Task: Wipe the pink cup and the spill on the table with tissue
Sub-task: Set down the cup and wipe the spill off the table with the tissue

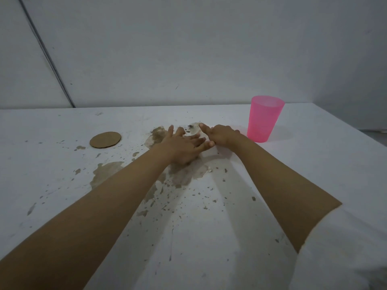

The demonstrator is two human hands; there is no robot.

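A translucent pink cup [264, 120] stands upright at the back right of the white table [303, 164]. A brown spill [106, 172] spreads in patches and splatter across the table's middle. A white tissue [206, 164], partly soaked brown, lies flat on the spill under both hands. My left hand [182, 146] rests palm down on it with fingers spread. My right hand [222, 135], just left of the cup and not touching it, has its fingers curled on the tissue's far part and its index finger stretched out.
A round brown cardboard coaster [105, 139] lies at the back left of the table. A grey wall [188, 49] rises behind the table's far edge. The right table edge runs past the cup. My white sleeve [345, 248] fills the lower right.
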